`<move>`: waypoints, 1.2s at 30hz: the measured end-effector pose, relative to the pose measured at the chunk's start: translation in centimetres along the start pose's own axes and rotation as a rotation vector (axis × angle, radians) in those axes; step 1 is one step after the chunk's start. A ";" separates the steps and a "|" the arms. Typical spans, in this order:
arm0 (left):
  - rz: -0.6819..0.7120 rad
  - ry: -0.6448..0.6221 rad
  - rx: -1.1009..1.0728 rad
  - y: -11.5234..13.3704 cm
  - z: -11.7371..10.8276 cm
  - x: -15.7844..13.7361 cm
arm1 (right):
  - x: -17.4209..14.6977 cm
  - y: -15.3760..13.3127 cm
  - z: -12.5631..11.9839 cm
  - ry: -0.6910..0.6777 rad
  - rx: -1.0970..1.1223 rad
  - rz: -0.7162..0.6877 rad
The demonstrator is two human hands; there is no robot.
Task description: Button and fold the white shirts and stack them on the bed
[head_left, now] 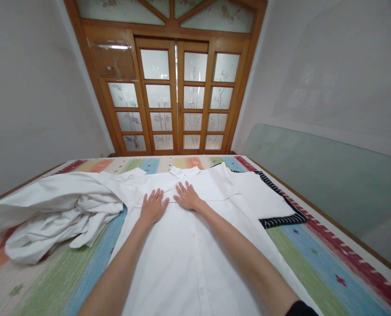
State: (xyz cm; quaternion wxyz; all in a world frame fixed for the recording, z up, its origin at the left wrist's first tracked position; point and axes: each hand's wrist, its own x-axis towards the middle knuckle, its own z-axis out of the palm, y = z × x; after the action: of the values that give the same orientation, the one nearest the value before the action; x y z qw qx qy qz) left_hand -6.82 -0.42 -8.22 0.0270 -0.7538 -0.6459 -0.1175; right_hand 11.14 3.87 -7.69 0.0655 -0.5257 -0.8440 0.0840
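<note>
A white button-up shirt (179,245) lies spread on the striped cloth in front of me, its collar (185,171) at the far end. A row of buttons runs down its middle. My left hand (153,205) rests flat on the upper part of the shirt, fingers spread. Close beside it, my right hand (187,196) also lies flat on the fabric with fingers apart, just below the collar. Neither hand grips anything. A seam or fold line crosses the shirt beneath my hands.
Crumpled white fabric (83,210) is heaped at the left. On the right, a folded white garment (261,193) lies over a black-and-white patterned cloth (281,219). The multicoloured striped cloth (310,259) covers the surface. A greenish headboard-like panel (314,162) stands along the right; wooden glazed doors (177,96) are beyond.
</note>
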 end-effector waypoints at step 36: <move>-0.169 0.395 -0.200 -6.6 -6.4 0.9 | 0.1 -0.6 0.0 0.010 -0.040 -0.226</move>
State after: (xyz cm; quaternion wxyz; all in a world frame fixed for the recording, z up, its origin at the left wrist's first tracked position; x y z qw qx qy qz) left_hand -14.06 0.27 -2.53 0.0681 -0.6585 -0.6738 -0.3281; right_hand 10.56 3.72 -7.58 0.0683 -0.4287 -0.8991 0.0565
